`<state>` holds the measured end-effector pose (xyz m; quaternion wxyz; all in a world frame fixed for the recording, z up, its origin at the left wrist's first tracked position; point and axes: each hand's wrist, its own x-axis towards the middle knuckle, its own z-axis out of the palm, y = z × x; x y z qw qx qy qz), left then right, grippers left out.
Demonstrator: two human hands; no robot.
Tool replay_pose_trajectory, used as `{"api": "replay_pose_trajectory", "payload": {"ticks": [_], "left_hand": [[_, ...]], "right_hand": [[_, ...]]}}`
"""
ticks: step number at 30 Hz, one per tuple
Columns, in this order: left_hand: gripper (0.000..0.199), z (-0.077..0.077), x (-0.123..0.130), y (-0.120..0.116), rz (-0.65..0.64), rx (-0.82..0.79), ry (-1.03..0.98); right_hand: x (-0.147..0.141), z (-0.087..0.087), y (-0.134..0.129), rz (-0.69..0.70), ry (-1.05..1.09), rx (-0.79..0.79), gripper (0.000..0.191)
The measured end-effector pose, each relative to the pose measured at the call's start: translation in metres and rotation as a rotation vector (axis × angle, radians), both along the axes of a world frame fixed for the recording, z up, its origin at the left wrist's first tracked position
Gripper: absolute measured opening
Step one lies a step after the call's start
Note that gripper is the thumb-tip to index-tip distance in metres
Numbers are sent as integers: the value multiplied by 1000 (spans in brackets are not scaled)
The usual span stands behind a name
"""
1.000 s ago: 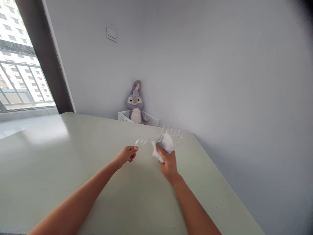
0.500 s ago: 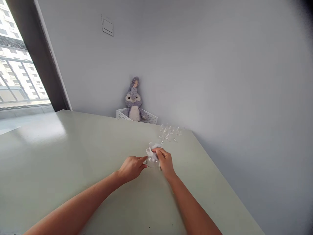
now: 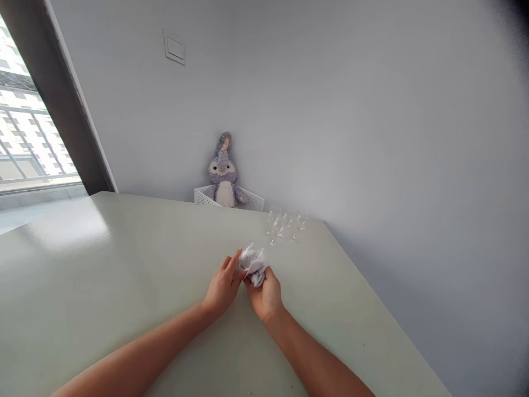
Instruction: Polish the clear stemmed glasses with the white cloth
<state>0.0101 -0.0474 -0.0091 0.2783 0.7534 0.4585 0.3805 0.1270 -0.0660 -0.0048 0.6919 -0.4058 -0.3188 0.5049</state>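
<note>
A clear glass (image 3: 247, 257) is held over the pale green table, its outline partly hidden by a whitish cloth (image 3: 258, 273). My left hand (image 3: 223, 282) is closed at the left side of the glass, with fingers against it. Below and to the right, my right hand (image 3: 265, 292) is wrapped round the bunched cloth, which presses on the glass. Several clear stemmed glasses (image 3: 281, 226) stand together beyond my hands, near the table's far right corner.
The pale green table (image 3: 165, 248) reaches from the window side to a slanting right edge. Behind its far edge, a purple plush toy (image 3: 225, 179) sits in a white perforated basket (image 3: 257, 203) against the grey wall.
My right hand has turned and moved down to the left, under the cloth. The glass is now lifted and tilted, and my left hand has turned upward with it.
</note>
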Motion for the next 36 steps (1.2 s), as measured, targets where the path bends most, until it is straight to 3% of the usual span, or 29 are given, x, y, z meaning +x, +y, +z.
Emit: {"api": "replay_pose_trajectory", "payload": {"ticks": [5, 9, 11, 13, 16, 19, 22, 27, 30, 32, 36], "left_hand": [[64, -2, 0, 4, 33, 9, -137], [78, -3, -1, 1, -141, -93, -292], [81, -1, -3, 1, -245, -210, -371], [80, 4, -6, 2, -345, -429, -444], [64, 16, -12, 7, -425, -692, -607], [54, 27, -16, 11, -390, -740, -757], [54, 33, -17, 11, -298, -722, -745], [49, 34, -17, 12, -144, -590, -695], [48, 32, -20, 19, -74, -589, -798], [45, 28, -21, 23, -13, -611, -916], [40, 21, -18, 24, 17, -677, -1022]], "right_hand": [[-15, -1, -11, 95, -29, -3, 16], [-11, -2, -14, 206, -212, 70, 21], [-5, -2, -12, 248, -290, 94, 21], [2, 0, -9, 226, -334, 62, 22], [8, 3, -6, 251, -293, -25, 25], [9, 4, -6, 394, -235, -71, 26], [8, 4, -4, 410, -235, -88, 26], [27, 5, 10, 151, -283, -138, 27], [43, 8, 13, -42, -360, -121, 27], [45, 10, 9, -43, -545, -14, 29], [26, 7, -3, 62, -1265, 322, 39]]}}
